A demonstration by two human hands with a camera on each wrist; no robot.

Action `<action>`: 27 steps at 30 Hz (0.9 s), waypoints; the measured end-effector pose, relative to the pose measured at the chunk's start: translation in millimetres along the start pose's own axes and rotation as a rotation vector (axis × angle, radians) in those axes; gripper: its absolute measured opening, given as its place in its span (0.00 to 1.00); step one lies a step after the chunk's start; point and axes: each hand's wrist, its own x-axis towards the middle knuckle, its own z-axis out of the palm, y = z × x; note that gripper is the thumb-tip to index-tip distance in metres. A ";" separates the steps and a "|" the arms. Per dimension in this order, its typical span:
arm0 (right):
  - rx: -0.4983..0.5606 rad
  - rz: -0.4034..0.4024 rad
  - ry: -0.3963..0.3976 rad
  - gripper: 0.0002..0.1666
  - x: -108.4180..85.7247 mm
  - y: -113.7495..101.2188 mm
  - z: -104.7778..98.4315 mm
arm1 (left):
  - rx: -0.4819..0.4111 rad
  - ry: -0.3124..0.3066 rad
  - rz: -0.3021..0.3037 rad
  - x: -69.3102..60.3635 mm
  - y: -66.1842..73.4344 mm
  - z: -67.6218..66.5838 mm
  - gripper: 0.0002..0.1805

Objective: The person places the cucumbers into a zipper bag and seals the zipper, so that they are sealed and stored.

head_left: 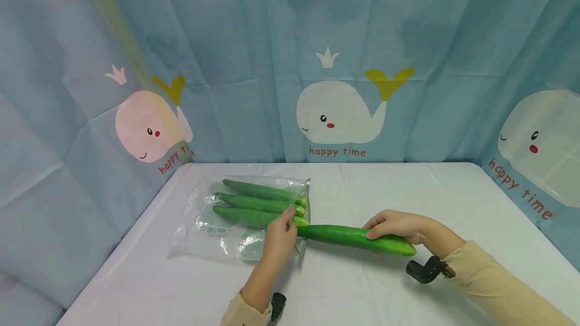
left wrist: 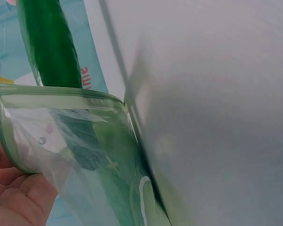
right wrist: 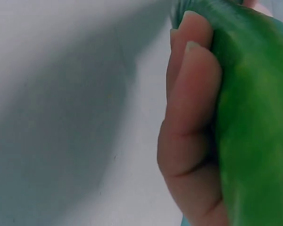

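The right hand [head_left: 399, 224] is clamped around a cucumber [head_left: 335, 234], thumb on the near side and fingers wrapped beneath. The cucumber spans from right to left, raised over the table; its paler end projects past the right hand, and its darker tip sits inside the mouth of a clear bag [head_left: 188, 235]. The left hand [head_left: 280, 233] pinches the bag's green-trimmed rim [left wrist: 61, 92] between thumb and fingers. Three further cucumbers [head_left: 258, 202] lie side by side within the bag, which rests on the white table [head_left: 362, 296]. A black wrist mount [head_left: 425, 269] extends from the right sleeve [head_left: 494, 280]. A blue curtain [head_left: 254, 39] printed with whales and "happy time" surrounds the table.
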 end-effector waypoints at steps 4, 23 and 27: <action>0.001 -0.002 -0.017 0.26 5.2 0.6 0.8 | 0.006 0.003 0.000 0.8 -0.6 0.4 0.22; 0.090 -0.005 -0.077 0.30 30.4 2.9 11.6 | -0.004 0.022 0.012 0.9 3.6 -1.2 0.22; 0.107 0.021 -0.090 0.32 35.0 4.5 13.8 | -0.006 0.029 0.015 0.7 4.1 -1.3 0.21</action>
